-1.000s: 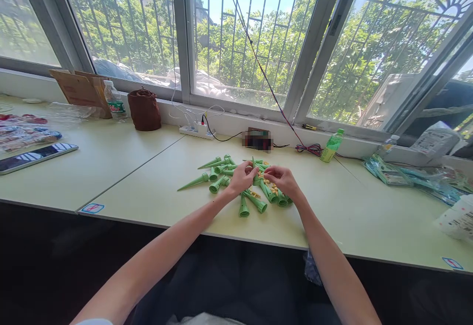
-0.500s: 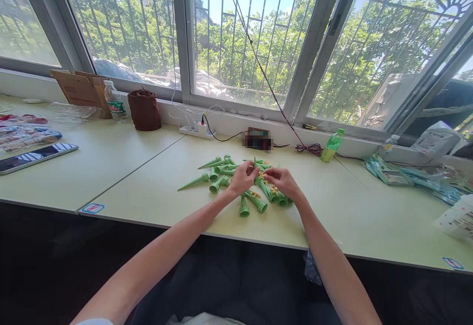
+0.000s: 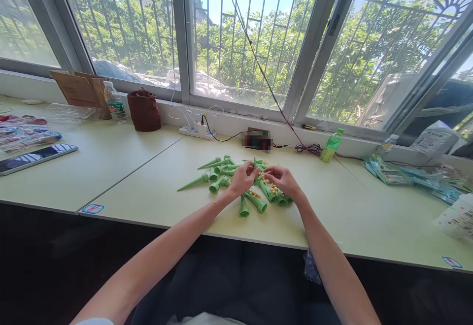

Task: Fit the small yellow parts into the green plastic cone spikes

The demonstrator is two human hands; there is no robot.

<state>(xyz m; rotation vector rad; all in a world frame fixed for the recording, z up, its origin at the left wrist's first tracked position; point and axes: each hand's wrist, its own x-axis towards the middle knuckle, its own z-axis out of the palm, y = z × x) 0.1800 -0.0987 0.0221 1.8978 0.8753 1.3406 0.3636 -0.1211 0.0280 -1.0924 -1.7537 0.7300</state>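
A pile of several green plastic cone spikes (image 3: 221,173) lies on the pale green table (image 3: 155,192), mixed with small yellow pieces (image 3: 272,187). My left hand (image 3: 242,179) is closed around one upright green cone at the middle of the pile. My right hand (image 3: 283,181) sits just to its right, fingertips pinched together near the cone's top; what they pinch is too small to name. One long cone (image 3: 194,182) points left, apart from the pile.
Along the window sill stand a power strip (image 3: 195,130), a brown pouch (image 3: 144,111), a cardboard box (image 3: 79,88), a small bottle (image 3: 115,102) and a green bottle (image 3: 331,146). A phone (image 3: 35,156) lies at left. Plastic packets (image 3: 410,175) lie at right.
Both hands have stayed over the pile, with only small finger movements; the fingertips of the two hands have drawn slightly closer together.
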